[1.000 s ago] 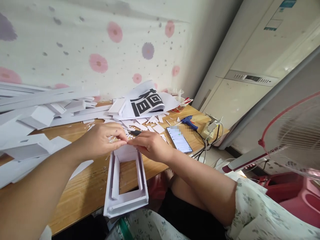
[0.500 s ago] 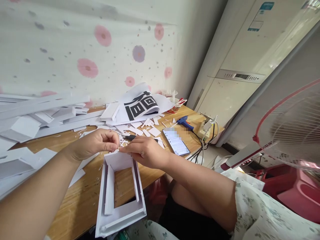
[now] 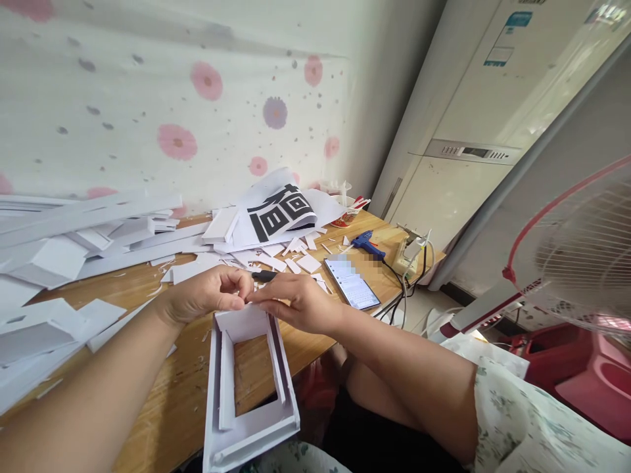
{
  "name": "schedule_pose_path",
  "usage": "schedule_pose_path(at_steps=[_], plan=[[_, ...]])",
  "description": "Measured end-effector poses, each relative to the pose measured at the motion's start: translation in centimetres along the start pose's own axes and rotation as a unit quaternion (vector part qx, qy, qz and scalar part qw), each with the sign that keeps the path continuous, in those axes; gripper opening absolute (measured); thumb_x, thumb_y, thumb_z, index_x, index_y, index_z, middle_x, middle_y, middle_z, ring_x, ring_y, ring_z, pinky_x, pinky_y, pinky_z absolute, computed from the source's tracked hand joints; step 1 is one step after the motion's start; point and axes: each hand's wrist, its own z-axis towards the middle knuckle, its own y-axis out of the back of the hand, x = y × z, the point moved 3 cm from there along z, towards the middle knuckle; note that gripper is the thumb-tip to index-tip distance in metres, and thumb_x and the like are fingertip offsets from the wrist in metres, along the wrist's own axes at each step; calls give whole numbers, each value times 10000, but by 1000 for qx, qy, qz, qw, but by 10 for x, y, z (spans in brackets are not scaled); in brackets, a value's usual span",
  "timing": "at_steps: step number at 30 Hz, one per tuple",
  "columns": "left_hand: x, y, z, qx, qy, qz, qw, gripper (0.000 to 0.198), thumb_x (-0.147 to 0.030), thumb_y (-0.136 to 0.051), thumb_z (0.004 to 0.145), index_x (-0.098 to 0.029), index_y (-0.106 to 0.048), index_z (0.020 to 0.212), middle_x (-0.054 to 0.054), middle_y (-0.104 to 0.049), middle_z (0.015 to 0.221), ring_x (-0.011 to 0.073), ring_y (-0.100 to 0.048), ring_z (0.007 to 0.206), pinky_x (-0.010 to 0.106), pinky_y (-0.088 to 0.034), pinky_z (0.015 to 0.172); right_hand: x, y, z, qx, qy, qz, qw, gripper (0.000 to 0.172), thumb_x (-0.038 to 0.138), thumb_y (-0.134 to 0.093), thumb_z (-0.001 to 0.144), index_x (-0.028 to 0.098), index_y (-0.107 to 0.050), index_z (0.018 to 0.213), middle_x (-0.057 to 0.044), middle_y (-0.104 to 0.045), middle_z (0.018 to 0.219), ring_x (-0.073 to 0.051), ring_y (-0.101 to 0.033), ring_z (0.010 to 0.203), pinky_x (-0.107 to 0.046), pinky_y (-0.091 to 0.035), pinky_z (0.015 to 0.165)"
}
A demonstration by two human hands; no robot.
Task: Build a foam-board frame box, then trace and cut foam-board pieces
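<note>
Both hands pinch the far edge of the white foam frame at centre frame. Left hand and right hand meet fingertip to fingertip, likely steadying that edge.

Left arm: bare forearm reaches in from the lower left, angled up and to the right
Left hand: knuckles up; fingers curled, thumb and forefinger tips pressed together in a pinch
Right arm: bare forearm comes in from the lower right, elbow bent
Right hand: back upward; fingers stretched leftward, tips meeting those of the left hand
</note>
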Motion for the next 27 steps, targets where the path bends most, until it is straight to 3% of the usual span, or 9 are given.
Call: schedule_pose_path(at_steps=[3,5,7,9,12,20,24,27], plan=[[0,-3,1,5,-10,-22,1000,368,-476,-732,699,-177,-525,638,-29,-502,642,115,-449,641,245,-364,609,-20,4,2,-56,-120,-19,991,259,205,-502,961,130,-672,1141,-102,-719,1010,-153,-665,909,-266,-510,817],[-2,-4,1,1,-17,-37,999,377,-479,-726,715,-178,-517,630,-30,-494,633,113,-445,630,250,-359,605,-34,4,3,-17,-207,-137,969,271,150,-478,961,116,-670,1150,-124,-685,1085,-165,-631,1021,-276,-476,896],[-2,-5,1,-5,-22,-46,999,387,-484,-726,721,-178,-508,627,-29,-494,639,113,-444,627,255,-362,609,-45,1,2,65,-249,-230,939,254,141,-532,929,123,-683,1132,-140,-651,1136,-201,-587,1097,-312,-446,949],[-1,-5,1,-8,-22,-50,998,394,-490,-734,715,-178,-509,630,-26,-497,649,113,-447,627,256,-367,610,-53,-4,0,121,-256,-256,924,261,194,-608,889,119,-686,1126,-162,-639,1129,-249,-572,1101,-359,-442,951],[1,-4,-1,-11,-15,-47,999,370,-485,-747,708,-177,-543,676,-14,-522,693,123,-479,664,260,-395,640,-60,-12,-4,150,-259,-276,913,327,264,-599,892,102,-655,1171,-191,-629,1118,-295,-564,1086,-404,-438,948],[-3,-3,-4,-35,-10,-20,999,314,-505,-745,708,-201,-691,766,25,-586,749,149,-540,696,268,-436,640,-62,-20,-7,195,-265,-313,891,508,144,-541,866,175,-502,1372,-168,-627,1080,-292,-599,1016,-388,-461,885],[-10,-4,-2,-22,-42,28,998,336,-555,-706,733,-223,-753,749,36,-581,693,160,-532,688,297,-453,673,-54,-14,-5,184,-279,-285,898,614,130,-474,893,319,-387,1470,-125,-605,1064,-247,-628,899,-339,-479,776],[-13,-6,-1,-16,-46,33,998,362,-575,-705,722,-218,-759,734,31,-563,687,149,-512,656,287,-450,638,-50,-2,-4,115,-289,-227,923,573,92,-434,905,318,-466,1430,-95,-600,1003,-180,-604,790,-292,-471,728]])
